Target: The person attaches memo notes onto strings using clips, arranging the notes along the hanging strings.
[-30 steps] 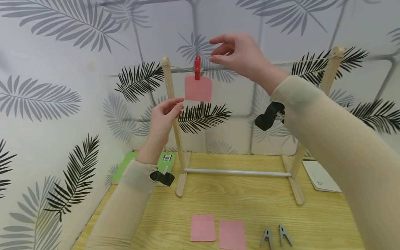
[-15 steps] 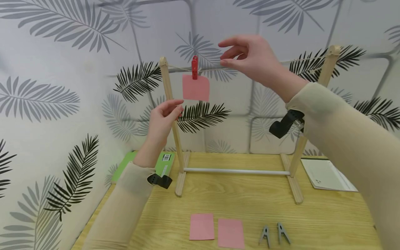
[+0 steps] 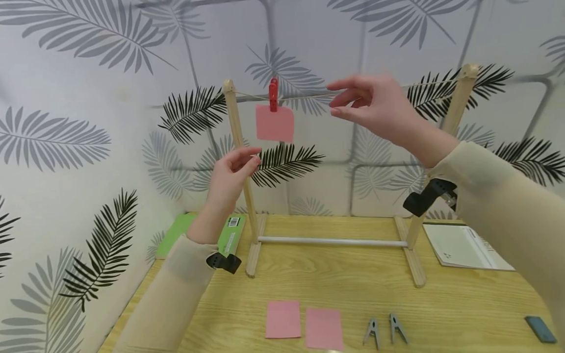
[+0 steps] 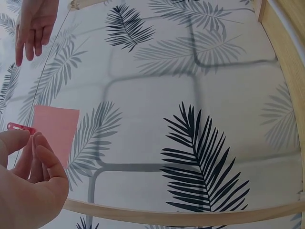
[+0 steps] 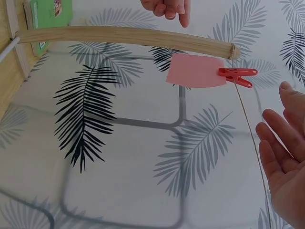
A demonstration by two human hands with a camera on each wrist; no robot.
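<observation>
A pink sticky note (image 3: 274, 125) hangs from the string (image 3: 309, 96), held by a red clothespin (image 3: 273, 95). Just below and left of the note, my left hand (image 3: 227, 179) is raised with loosely bent fingers, apart from the paper and holding nothing. My right hand (image 3: 379, 108) is to the right of the note, near the string, its fingers spread from the thumb and nothing between them. In the right wrist view the red clothespin (image 5: 237, 75) bites both string and note. Two more pink notes, a left one (image 3: 283, 319) and a right one (image 3: 324, 329), lie on the table.
Two grey clothespins (image 3: 372, 333) lie right of the notes. The string runs between the posts of a wooden frame (image 3: 251, 206) with a white bottom rod (image 3: 331, 241). A green book (image 3: 234, 230), a notepad (image 3: 459, 250) and a dark blue-grey block (image 3: 540, 329) are on the table.
My right hand has moved right and down, away from the red clothespin. My left hand has dropped slightly. The clipped note stays hanging, and the blue-grey block has come into view.
</observation>
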